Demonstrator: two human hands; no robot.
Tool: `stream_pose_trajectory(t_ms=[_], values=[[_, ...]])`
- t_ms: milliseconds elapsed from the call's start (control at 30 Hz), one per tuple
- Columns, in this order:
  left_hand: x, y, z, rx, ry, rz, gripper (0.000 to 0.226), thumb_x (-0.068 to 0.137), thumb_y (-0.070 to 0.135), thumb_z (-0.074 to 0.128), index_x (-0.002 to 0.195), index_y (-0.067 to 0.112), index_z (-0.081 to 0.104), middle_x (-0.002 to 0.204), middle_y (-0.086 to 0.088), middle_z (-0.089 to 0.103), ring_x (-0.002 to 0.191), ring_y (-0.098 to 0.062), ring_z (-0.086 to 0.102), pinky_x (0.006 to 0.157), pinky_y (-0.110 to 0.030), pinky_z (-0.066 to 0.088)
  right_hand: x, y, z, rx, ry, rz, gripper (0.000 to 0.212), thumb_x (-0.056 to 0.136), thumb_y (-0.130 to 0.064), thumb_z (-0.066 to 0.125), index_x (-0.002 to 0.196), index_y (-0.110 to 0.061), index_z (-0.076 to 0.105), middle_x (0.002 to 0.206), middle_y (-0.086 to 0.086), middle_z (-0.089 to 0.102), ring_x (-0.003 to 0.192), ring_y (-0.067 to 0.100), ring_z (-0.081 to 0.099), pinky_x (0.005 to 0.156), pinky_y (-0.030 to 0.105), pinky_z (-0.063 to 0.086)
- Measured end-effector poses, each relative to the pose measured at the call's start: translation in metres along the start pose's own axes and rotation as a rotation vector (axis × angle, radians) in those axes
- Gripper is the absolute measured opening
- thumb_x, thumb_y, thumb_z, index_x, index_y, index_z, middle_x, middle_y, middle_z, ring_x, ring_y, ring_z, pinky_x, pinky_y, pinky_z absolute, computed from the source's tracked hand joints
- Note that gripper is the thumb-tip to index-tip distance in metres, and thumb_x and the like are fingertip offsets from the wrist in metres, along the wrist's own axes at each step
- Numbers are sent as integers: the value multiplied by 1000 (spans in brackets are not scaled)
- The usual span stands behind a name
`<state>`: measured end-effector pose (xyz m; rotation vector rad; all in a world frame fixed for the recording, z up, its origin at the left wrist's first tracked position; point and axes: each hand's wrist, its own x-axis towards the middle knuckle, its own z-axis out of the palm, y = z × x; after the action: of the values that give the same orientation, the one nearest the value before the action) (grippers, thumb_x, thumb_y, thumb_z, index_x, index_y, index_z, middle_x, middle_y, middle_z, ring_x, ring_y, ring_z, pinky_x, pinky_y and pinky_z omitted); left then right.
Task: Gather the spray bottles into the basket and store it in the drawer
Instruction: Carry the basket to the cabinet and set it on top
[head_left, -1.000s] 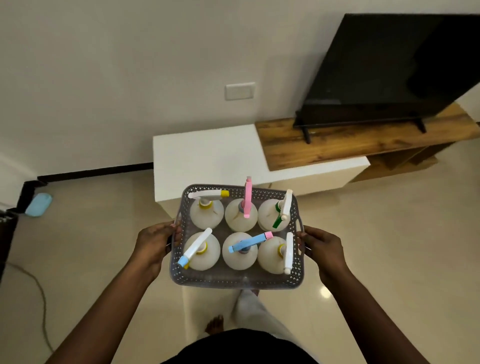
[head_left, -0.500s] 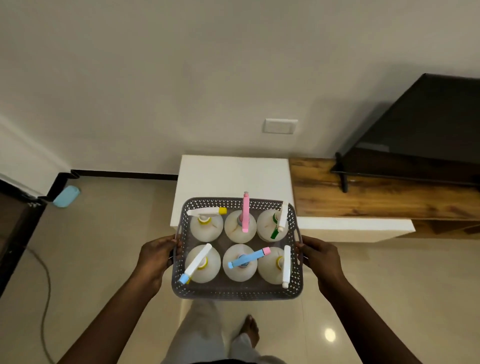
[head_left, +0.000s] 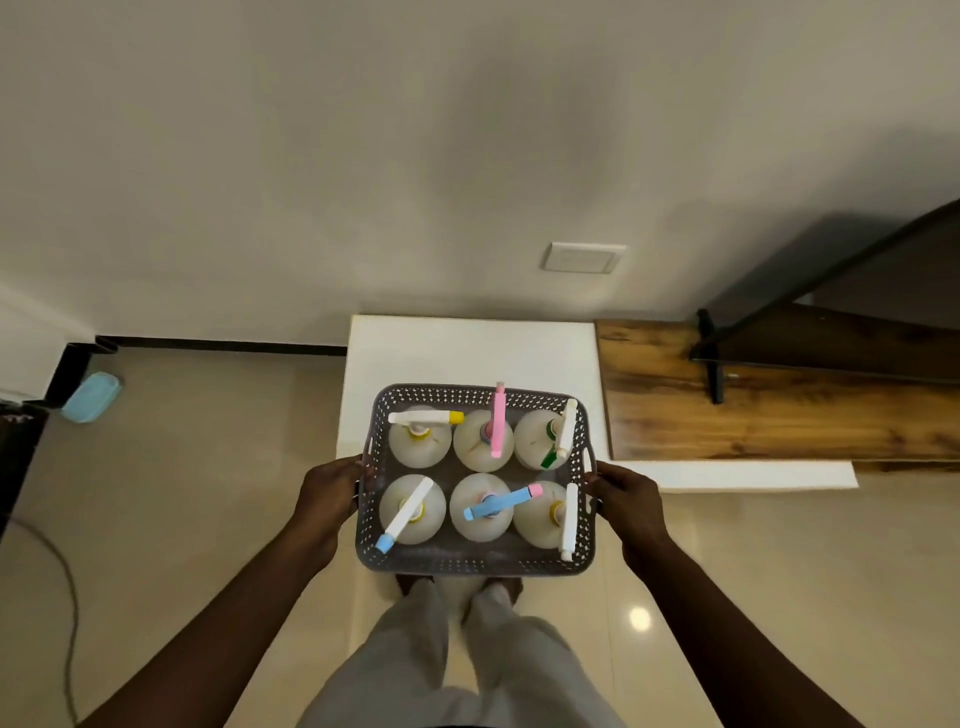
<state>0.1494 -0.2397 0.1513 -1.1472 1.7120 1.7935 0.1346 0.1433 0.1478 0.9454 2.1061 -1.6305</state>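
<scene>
A grey perforated basket hangs in front of me, held level above the floor. Several white spray bottles stand upright inside it in two rows, with yellow, pink, green and blue trigger heads. My left hand grips the basket's left handle and my right hand grips its right handle. The basket's far edge overlaps the front of a white cabinet. No drawer front shows from this angle.
A wooden TV stand top with a black TV joins the cabinet on the right. My legs stand below the basket. A blue object and a cable lie on the tiled floor at left.
I have walked closer to the white cabinet and turned to face it squarely. The basket stays held in both hands and now reaches over the cabinet's front edge.
</scene>
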Motion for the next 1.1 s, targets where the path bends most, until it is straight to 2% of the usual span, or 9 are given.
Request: stream_pose_trajectory(t_ms=[133, 333, 500, 600, 667, 800, 967, 1033, 1100], values=[[38, 11, 17, 11, 0, -30, 40, 55, 38, 69, 86, 19, 85, 89, -7, 83, 80, -21, 73, 79, -37, 57, 45, -5, 13, -6, -23, 32, 28, 91, 2, 68, 112, -11, 82, 100, 7, 83, 103, 35, 77, 93, 53, 63], [90, 18, 44, -1, 11, -91, 39, 50, 31, 72, 85, 20, 86, 86, -5, 81, 79, -22, 71, 82, -37, 55, 107, -5, 29, -21, -97, 55, 24, 92, -11, 74, 114, -18, 82, 101, 1, 84, 99, 25, 78, 89, 46, 64], [130, 20, 59, -13, 56, -116, 19, 65, 18, 73, 75, 27, 86, 79, -1, 81, 85, -26, 69, 92, -42, 53, 147, -2, 45, -54, -151, 86, 23, 93, -12, 72, 108, -24, 83, 98, -5, 83, 92, 14, 79, 82, 37, 64], [157, 15, 64, 18, 70, -107, 32, 85, 7, 70, 73, 32, 86, 78, 2, 82, 85, -25, 70, 92, -41, 54, 165, 0, 54, -84, -172, 90, 18, 91, -11, 73, 96, -25, 83, 91, -4, 83, 80, 6, 76, 65, 20, 59], [173, 11, 66, 22, 79, -114, 38, 90, 5, 67, 74, 34, 86, 80, 3, 82, 86, -25, 72, 92, -40, 56, 179, 4, 59, -97, -183, 99, 19, 90, -9, 72, 93, -24, 83, 89, -2, 83, 76, 4, 75, 59, 15, 55], [196, 5, 71, 14, 93, -129, 44, 92, 2, 62, 72, 34, 86, 79, 3, 82, 83, -22, 71, 88, -36, 56, 202, 12, 69, -102, -192, 116, 16, 89, -4, 71, 96, -14, 80, 93, 10, 81, 83, 18, 72, 76, 36, 60], [213, 3, 74, 16, 97, -149, 43, 93, 5, 62, 73, 35, 86, 83, 1, 83, 80, -19, 73, 76, -31, 56, 223, 17, 77, -113, -194, 126, 15, 90, -3, 70, 98, -10, 79, 96, 15, 80, 89, 25, 73, 88, 53, 61], [220, 2, 76, 15, 107, -154, 41, 93, 6, 62, 74, 33, 86, 82, 3, 83, 81, -18, 73, 78, -31, 57, 229, 18, 78, -130, -188, 128, 14, 88, -4, 71, 99, -8, 78, 97, 16, 79, 85, 23, 71, 89, 56, 61], [223, 1, 78, 28, 99, -153, 42, 93, 5, 62, 74, 35, 85, 81, 4, 82, 78, -16, 73, 75, -29, 56, 233, 20, 79, -137, -187, 131, 15, 88, -5, 72, 98, -12, 80, 92, 8, 81, 80, 16, 74, 85, 49, 63]])
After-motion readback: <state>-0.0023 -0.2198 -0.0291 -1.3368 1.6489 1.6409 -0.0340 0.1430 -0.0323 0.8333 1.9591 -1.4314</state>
